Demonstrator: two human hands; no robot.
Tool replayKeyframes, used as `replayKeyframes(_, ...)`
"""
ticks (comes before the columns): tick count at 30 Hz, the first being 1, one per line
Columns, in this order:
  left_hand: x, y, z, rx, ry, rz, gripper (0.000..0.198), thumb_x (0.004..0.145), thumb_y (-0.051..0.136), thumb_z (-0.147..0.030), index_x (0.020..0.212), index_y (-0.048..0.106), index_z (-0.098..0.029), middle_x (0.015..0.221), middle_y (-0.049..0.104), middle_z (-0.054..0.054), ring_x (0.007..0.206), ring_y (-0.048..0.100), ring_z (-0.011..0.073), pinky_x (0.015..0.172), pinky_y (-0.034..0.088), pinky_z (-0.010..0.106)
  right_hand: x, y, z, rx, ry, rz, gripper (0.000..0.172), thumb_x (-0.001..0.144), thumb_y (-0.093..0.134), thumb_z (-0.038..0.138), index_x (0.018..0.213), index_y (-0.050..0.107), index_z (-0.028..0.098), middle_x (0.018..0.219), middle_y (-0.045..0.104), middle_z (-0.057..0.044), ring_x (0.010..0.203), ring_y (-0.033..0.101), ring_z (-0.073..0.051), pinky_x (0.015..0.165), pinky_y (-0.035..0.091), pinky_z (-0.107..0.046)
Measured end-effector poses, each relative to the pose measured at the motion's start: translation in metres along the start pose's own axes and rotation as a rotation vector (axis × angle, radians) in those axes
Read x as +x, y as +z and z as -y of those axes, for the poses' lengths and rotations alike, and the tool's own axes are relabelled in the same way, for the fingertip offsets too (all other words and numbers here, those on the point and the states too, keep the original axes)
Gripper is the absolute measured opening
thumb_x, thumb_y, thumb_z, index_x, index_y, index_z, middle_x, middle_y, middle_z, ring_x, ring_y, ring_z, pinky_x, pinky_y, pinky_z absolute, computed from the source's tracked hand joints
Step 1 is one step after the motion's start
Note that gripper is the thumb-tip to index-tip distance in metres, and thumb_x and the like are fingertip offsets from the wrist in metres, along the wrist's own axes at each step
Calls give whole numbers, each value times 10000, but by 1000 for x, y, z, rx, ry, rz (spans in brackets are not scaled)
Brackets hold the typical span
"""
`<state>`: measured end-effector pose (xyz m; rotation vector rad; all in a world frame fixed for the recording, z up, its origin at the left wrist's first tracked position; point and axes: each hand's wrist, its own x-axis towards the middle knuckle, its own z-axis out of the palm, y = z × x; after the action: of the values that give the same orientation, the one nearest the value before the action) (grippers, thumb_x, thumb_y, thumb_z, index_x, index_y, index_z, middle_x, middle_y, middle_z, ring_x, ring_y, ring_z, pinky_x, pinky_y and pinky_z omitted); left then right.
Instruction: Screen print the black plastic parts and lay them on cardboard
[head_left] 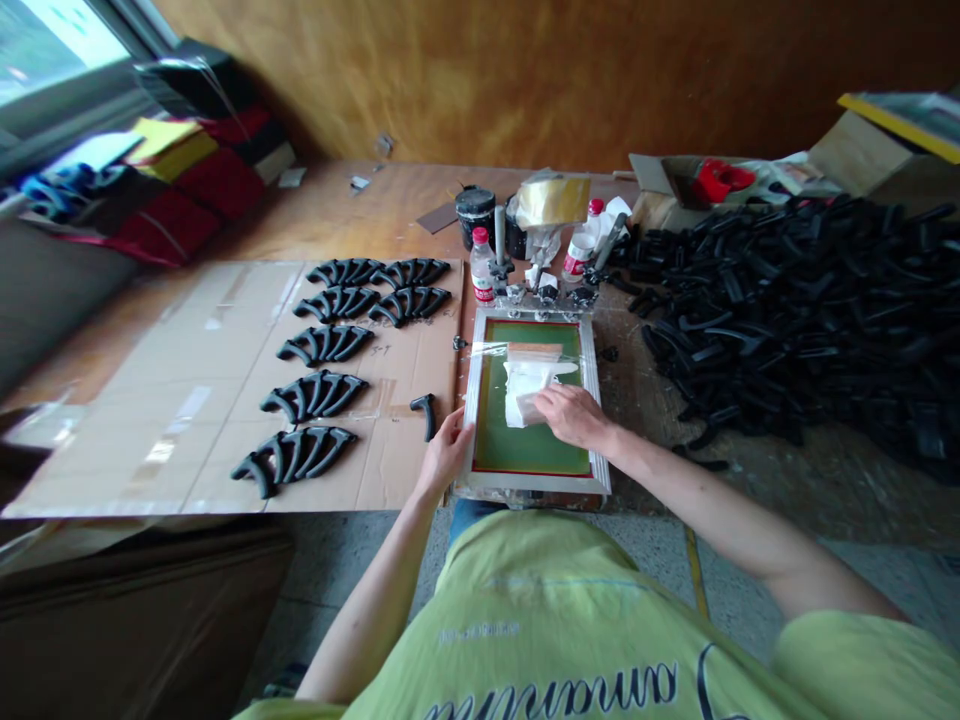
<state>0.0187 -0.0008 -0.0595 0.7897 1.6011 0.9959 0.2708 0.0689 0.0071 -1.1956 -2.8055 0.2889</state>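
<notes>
A screen printing frame [601, 440] with an aluminium rim and green mesh lies in front of me. At its left rim my left hand [448, 450] is closed around the edge, some fingertips hidden. Over the mesh, my right hand [571, 414] pinches a folded white sheet [519, 385]; I cannot tell whether it is paper or cloth. Just behind the sheet, a squeegee with a wooden edge [534, 352] rests across the mesh. One curved black plastic handle [429, 415] lies on the cardboard beside my left hand.
Rows of black handles [322, 345] lie on the cardboard [187, 350] to the left. A large heap of similar black parts [795, 320] covers the right side. Behind the frame stand a red-capped bottle [481, 265], a black tub [475, 212] and metal clamps [551, 295].
</notes>
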Motion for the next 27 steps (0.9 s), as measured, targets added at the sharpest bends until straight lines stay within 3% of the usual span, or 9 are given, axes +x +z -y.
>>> replayKeyframes(4,2,0,6,19,40,14,513,738,737,-425,1202,674,-215,770,699,24,721,649,194,617,502,257,-12,-11,-4,14,-156,75,220,861,527,84,942,706,183,937,711,-78,859,607,-200,721,402,-291)
replayKeyframes(7,4,-1,11,25,72,24,533,753,722,-461,1219,666,-207,788,697,29,723,642,188,616,497,251,-2,-11,-8,54,-69,11,176,837,578,108,897,714,202,881,714,-59,853,620,-209,728,413,-292)
replayKeyframes(11,5,-3,14,56,108,63,579,795,673,-520,1270,639,-190,802,689,34,705,624,171,595,475,235,-6,11,-2,60,-5,-118,307,882,485,70,1060,710,180,1091,710,-105,958,629,-220,783,451,-318)
replayKeyframes(14,4,-4,14,52,97,71,609,794,668,-539,1287,628,-184,807,690,38,715,631,173,591,469,232,-19,21,2,101,-63,-85,304,889,497,82,1086,705,184,1115,706,-95,922,646,-196,775,470,-301)
replayKeyframes(17,1,-4,7,29,66,71,631,772,687,-534,1288,625,-176,793,689,38,694,630,174,581,466,235,-11,10,-2,134,-10,-72,219,915,560,179,1064,709,240,1034,728,-39,903,654,-188,781,478,-284)
replayKeyframes(19,-3,-5,-4,13,49,95,689,765,694,-527,1347,580,-175,772,683,31,655,615,166,554,453,233,10,-4,-7,141,90,-136,258,925,595,256,1170,676,273,1093,723,-29,938,654,-200,799,490,-296)
replayKeyframes(23,-17,-16,-45,-3,48,193,788,733,731,-526,1419,522,-198,664,633,-11,519,518,125,448,349,208,48,-37,-32,165,237,-330,543,900,653,314,1421,507,278,1181,690,-57,956,647,-223,833,509,-337)
replayKeyframes(27,-27,-23,-96,-38,141,210,550,785,661,-607,1115,720,-171,699,634,21,503,483,111,428,337,221,32,-62,-88,190,435,-604,500,959,525,433,1407,503,212,1029,699,-75,868,641,-221,843,502,-365)
